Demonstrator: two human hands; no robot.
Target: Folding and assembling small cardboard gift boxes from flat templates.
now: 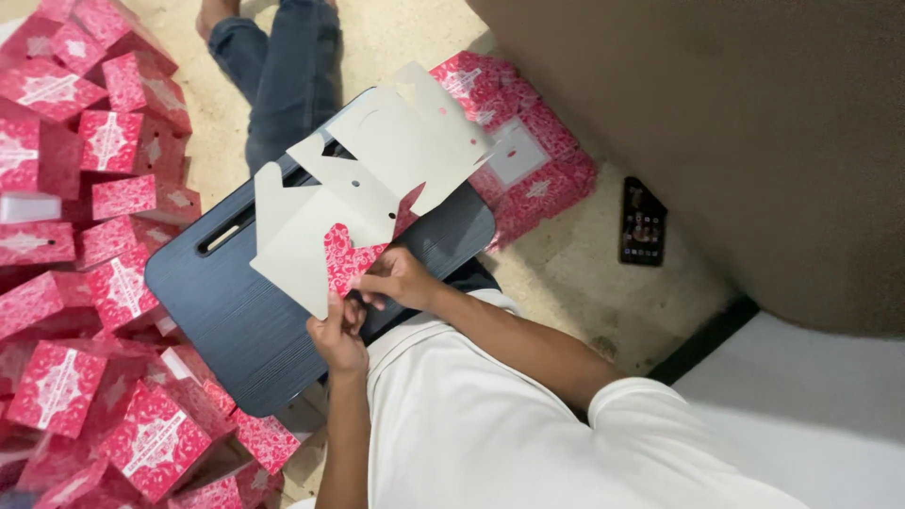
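Cardboard [372,179], flat and unfolded, is in both my hands above the dark lap surface [236,311]. Its pale inner side faces me, with a red patterned flap turned back near my fingers. My left hand [337,337] pinches the bottom edge from below, fingers closed on the sheet. My right hand [401,278] grips the red flap just beside it, thumb and fingers narrow on the card. The two hands nearly touch.

The sheet tilts up and away from me, its far flaps hanging past the far edge of the surface and over the stack of flat red sheets [528,160] on the floor beyond. The near-left part of the surface is bare; its slot handle [226,238] shows by the left edge of the sheet.

To my left, a heap of folded red boxes [85,283] crowds right up against the surface's left edge, leaving little room there. Another person's leg in jeans [287,75] stretches out beyond the surface. To my right the floor is more open, with a phone [643,221] lying near the wall [754,141], well apart from my hands.
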